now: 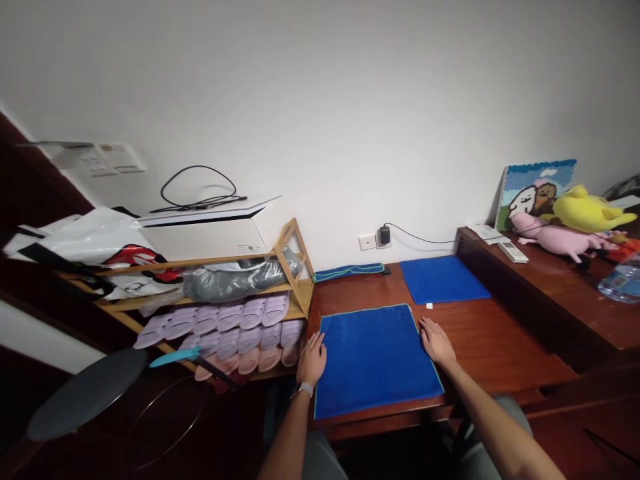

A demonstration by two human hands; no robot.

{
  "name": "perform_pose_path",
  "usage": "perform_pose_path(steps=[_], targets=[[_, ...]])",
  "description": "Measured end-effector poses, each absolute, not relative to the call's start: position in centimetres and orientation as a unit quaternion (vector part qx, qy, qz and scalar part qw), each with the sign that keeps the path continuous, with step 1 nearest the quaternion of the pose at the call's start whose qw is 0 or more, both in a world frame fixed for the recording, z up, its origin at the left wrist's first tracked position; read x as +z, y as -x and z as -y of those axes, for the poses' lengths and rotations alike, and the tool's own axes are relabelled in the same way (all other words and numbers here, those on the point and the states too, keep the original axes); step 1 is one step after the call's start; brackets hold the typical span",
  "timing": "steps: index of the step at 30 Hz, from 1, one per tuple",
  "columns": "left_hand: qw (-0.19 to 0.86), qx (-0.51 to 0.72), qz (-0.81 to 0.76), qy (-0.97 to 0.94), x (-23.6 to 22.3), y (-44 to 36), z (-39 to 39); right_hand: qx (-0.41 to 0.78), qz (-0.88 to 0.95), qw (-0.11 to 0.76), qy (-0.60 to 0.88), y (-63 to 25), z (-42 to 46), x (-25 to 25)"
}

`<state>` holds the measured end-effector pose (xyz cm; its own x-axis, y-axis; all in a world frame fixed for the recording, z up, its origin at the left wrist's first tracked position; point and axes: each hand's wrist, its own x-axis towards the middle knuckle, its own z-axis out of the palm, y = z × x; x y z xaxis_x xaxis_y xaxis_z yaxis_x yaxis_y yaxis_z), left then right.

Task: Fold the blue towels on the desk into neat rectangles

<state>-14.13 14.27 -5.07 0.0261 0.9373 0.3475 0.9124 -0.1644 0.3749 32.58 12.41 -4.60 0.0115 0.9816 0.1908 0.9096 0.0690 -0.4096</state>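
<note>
A blue cloth [375,360] with a green edge lies spread flat on the brown wooden table [480,347] in front of me. My left hand [312,359] rests at its left edge, fingers stretched out, with a watch on the wrist. At the cloth's right edge my right hand [437,343] lies flat with fingers extended. Neither hand grips anything. Farther back on the right is a second flat blue cloth [443,279] with a small white tag. Folded blue cloth [349,271] with green edging lies along the wall at the back left.
Left of the table stands a wooden rack [300,293] with lilac slippers [220,320] and a white box [210,233] on top. A raised brown surface [560,287] at right carries plush toys [555,237], a remote [513,252] and a bottle [623,280]. A black charger [385,235] is plugged into the wall.
</note>
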Motion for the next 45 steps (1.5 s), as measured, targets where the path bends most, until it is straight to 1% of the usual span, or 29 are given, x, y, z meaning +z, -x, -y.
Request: perform_pose_path(steps=[7,20,45], targets=[[0.025,0.265,-0.646,-0.715,-5.07,14.07,-14.27,0.092,0.693,0.238,0.674,-32.66,-12.55,-4.88],[0.019,0.266,-0.647,-0.714,-5.18,14.05,-14.31,0.075,0.7,0.227,0.673,-32.83,-12.71,-5.48],[0.029,0.271,-0.647,-0.712,-4.72,14.18,-14.18,0.077,0.699,0.229,0.673,-32.5,-12.5,-4.85]])
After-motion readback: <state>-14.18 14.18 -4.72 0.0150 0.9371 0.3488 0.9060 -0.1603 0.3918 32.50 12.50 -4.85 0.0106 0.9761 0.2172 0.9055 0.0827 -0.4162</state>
